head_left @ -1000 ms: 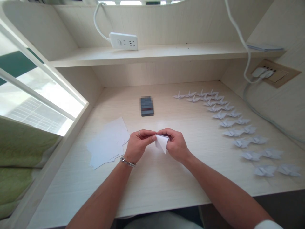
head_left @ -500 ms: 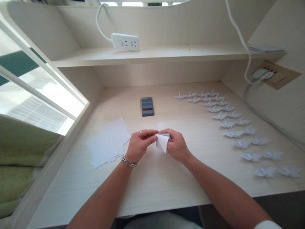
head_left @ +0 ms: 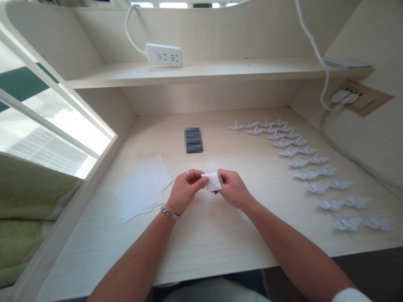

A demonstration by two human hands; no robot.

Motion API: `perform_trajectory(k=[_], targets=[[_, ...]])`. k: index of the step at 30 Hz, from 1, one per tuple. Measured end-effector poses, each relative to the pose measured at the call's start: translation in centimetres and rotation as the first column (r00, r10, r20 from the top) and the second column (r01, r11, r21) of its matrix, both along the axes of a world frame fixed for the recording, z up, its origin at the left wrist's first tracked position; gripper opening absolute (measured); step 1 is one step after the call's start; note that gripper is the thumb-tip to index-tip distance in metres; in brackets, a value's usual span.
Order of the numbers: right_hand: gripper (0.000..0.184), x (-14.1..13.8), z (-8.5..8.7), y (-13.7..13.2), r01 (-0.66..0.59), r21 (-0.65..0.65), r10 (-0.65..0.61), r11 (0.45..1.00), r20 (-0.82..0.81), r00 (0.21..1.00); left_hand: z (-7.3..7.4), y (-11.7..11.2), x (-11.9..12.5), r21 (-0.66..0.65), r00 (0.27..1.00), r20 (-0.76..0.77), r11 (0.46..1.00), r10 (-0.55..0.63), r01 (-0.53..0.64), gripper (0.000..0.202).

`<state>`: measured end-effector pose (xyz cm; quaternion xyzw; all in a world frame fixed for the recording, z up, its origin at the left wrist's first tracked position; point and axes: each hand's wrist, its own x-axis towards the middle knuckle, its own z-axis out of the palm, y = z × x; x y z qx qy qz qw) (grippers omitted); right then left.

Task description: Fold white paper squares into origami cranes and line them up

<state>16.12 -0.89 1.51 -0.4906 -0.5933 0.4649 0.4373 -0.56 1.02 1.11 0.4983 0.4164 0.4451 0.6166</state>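
Observation:
A small folded piece of white paper (head_left: 212,182) is held up over the middle of the desk, between both hands. My left hand (head_left: 186,187) pinches its left edge, thumb in front and fingers behind. On the right side, my right hand (head_left: 233,187) grips the paper, with some fingertips showing beneath it. The paper now looks roughly square, with a diagonal crease line on its face. Loose sheets of white paper (head_left: 140,188) lie overlapping to the left of my left hand. Rows of folded white paper cranes (head_left: 315,173) stand along the right side of the desk.
A dark, pixelated flat object (head_left: 193,140) lies behind my hands. On the shelf (head_left: 214,69) sits a white power strip (head_left: 163,55). A white cable (head_left: 315,46) hangs down to a wall socket (head_left: 362,98) at right. A window (head_left: 56,109) and green cloth (head_left: 28,218) border the left.
The paper's downward-pointing triangle has changed to a squarer shape in my fingers. My right hand has turned slightly around it. The view has shifted a little.

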Motion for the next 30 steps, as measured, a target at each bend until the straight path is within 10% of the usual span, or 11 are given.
perform_trajectory(k=[8,16,21,30], targets=[[0.038,-0.6,0.0,0.6,0.058,-0.099,-0.088,0.993,-0.326,0.941,-0.7,0.5,-0.1,-0.034,0.982,0.100,0.987,0.158,-0.155,0.031],[0.020,-0.4,-0.1,0.3,0.237,0.122,-0.224,0.964,-0.113,0.968,-0.1,0.2,0.2,0.053,0.996,-0.050,0.996,0.073,-0.071,0.026],[0.016,-0.1,0.2,0.0,0.144,0.277,-0.163,0.950,0.045,0.986,0.2,-0.3,0.1,0.162,0.995,-0.100,0.987,0.000,0.017,0.025],[0.023,-0.4,0.1,-0.2,0.241,0.224,-0.225,0.944,-0.096,0.970,0.0,-0.6,0.5,0.228,0.999,-0.017,0.973,0.047,-0.042,0.020]])
